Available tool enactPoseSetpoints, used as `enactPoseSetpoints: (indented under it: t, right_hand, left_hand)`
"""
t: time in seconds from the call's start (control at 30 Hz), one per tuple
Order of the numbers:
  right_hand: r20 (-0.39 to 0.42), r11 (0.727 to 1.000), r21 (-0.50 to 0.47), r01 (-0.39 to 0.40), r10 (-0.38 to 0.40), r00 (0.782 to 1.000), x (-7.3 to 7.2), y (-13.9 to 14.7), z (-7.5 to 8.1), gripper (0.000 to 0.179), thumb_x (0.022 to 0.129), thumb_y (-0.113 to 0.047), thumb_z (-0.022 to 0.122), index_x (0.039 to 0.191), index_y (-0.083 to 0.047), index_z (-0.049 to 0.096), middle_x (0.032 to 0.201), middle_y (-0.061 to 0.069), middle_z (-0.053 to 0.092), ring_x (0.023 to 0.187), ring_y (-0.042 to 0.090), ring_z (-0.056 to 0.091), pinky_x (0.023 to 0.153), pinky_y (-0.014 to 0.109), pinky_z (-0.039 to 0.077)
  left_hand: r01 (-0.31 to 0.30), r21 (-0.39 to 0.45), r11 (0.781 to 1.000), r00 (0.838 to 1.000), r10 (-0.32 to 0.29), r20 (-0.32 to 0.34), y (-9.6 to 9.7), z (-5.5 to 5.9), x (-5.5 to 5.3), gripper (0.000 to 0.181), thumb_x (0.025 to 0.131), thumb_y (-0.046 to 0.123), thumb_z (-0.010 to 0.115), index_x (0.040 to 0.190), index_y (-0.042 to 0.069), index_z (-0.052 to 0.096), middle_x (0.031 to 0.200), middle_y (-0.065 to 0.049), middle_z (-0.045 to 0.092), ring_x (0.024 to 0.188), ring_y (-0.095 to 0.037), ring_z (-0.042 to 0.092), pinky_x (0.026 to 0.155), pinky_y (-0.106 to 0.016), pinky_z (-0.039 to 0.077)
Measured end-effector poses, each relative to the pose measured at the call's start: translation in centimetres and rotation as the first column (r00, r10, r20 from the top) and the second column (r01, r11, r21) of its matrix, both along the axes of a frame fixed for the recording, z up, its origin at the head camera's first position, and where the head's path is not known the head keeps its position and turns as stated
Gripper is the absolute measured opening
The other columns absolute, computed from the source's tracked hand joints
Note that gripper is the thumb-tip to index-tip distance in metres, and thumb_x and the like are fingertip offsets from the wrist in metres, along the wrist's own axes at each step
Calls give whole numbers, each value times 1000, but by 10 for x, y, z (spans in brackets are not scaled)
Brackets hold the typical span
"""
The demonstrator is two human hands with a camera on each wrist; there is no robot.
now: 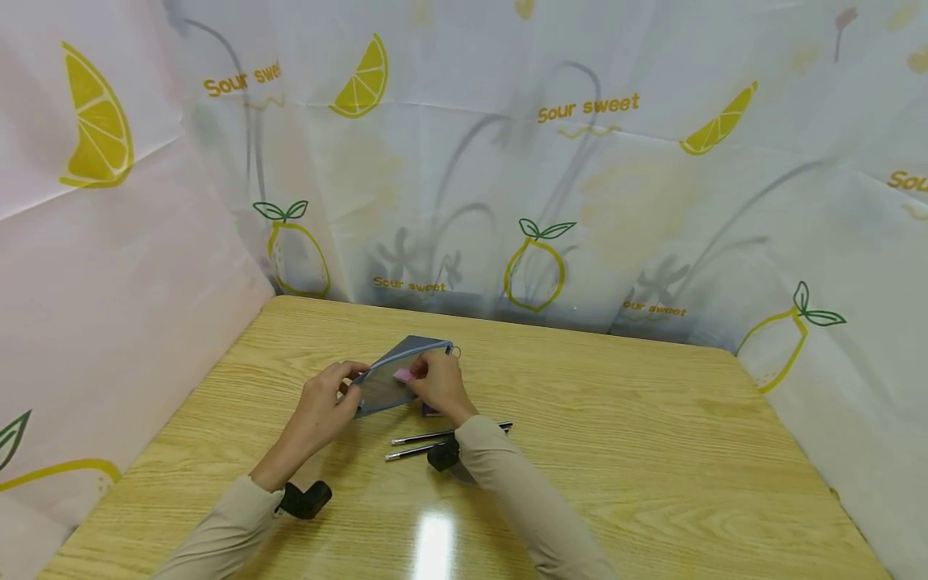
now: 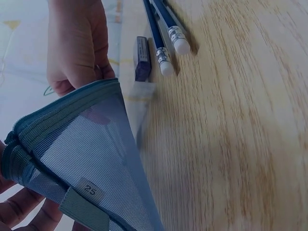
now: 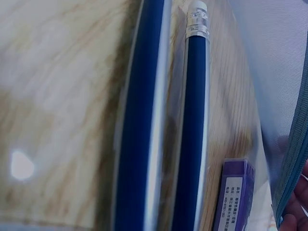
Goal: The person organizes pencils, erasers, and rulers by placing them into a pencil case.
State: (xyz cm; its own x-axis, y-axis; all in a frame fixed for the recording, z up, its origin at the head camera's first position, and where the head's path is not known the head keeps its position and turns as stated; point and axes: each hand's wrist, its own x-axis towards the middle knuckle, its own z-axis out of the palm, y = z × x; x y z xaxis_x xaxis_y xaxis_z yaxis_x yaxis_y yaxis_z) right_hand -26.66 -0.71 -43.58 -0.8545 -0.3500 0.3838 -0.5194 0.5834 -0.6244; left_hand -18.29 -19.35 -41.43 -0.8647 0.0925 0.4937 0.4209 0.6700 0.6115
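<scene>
A blue-grey mesh zip pouch (image 1: 383, 393) is held up over the table, its zipped edge on top and its mouth parted. My left hand (image 1: 325, 403) grips the pouch's left end between thumb and fingers. At the mouth, my right hand (image 1: 442, 385) pinches a small pink and whitish piece (image 1: 403, 375) whose exact kind I cannot tell. From the left wrist, the pouch (image 2: 91, 139) shows a tag reading 25, and the right fingers dip behind its zip edge. Under the right wrist lie two dark blue pencils (image 3: 192, 120) with white eraser ends.
Beside the pencils, a small purple box (image 2: 142, 60) with a printed label stands on the wooden table (image 1: 623, 451). A metal ring (image 1: 456, 352) hangs at the pouch's right corner. Lemon-printed white sheets (image 1: 449, 161) enclose the back and sides.
</scene>
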Motion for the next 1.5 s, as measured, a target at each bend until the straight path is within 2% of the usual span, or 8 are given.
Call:
enactPoseSetpoints:
  t: [0.37, 0.6, 0.8, 1.0, 1.23, 1.5]
  right_hand:
    - [22, 999, -17, -31, 31, 999, 0, 4, 1, 19, 82, -18, 79, 80, 0, 73, 75, 6, 68, 67, 15, 62, 61, 24, 49]
    - [29, 1000, 22, -13, 12, 1000, 1, 7, 3, 19, 84, -22, 78, 82, -3, 73, 75, 3, 68, 66, 12, 61, 67, 29, 49]
    - [52, 999, 31, -7, 5, 999, 3, 9, 6, 19, 84, -25, 77, 84, -6, 74, 76, 0, 67, 65, 9, 57, 61, 26, 47]
    - [68, 999, 48, -2, -1, 998, 6, 10, 10, 20, 85, -26, 76, 90, -7, 75, 83, 1, 69, 73, 12, 61, 66, 28, 49]
    - [39, 998, 67, -20, 17, 999, 7, 11, 12, 21, 86, -29, 75, 91, -8, 73, 88, 1, 69, 83, 16, 64, 74, 32, 51]
    - [-1, 988, 150, -30, 31, 1000, 9, 14, 16, 28, 88, -32, 73, 100, -7, 74, 96, 4, 70, 88, 17, 64, 76, 32, 51]
  left_hand:
    - [7, 7, 1000, 1000, -7, 4, 1, 0, -1, 28, 87, -8, 51, 111, -2, 67, 106, -14, 65, 78, -23, 60, 59, -32, 47]
    - [14, 23, 1000, 999, -15, 30, 2, 0, -1, 30, 88, -8, 51, 113, -1, 66, 107, -15, 65, 79, -25, 61, 54, -30, 46]
    - [13, 18, 1000, 999, -13, 34, 2, 2, 0, 31, 88, -7, 51, 114, -1, 66, 108, -15, 64, 80, -25, 61, 55, -30, 46]
    - [17, 22, 1000, 999, -18, 49, 3, 3, 1, 30, 89, -7, 51, 115, 0, 66, 109, -15, 64, 80, -24, 61, 54, -29, 46]
    - [18, 26, 1000, 998, -20, 65, 3, 3, 1, 30, 89, -7, 51, 115, 0, 65, 109, -15, 64, 80, -24, 61, 54, -29, 46]
    - [22, 33, 999, 997, -24, 72, 3, 3, 0, 30, 90, -6, 51, 115, 0, 65, 107, -15, 63, 79, -24, 61, 51, -28, 45]
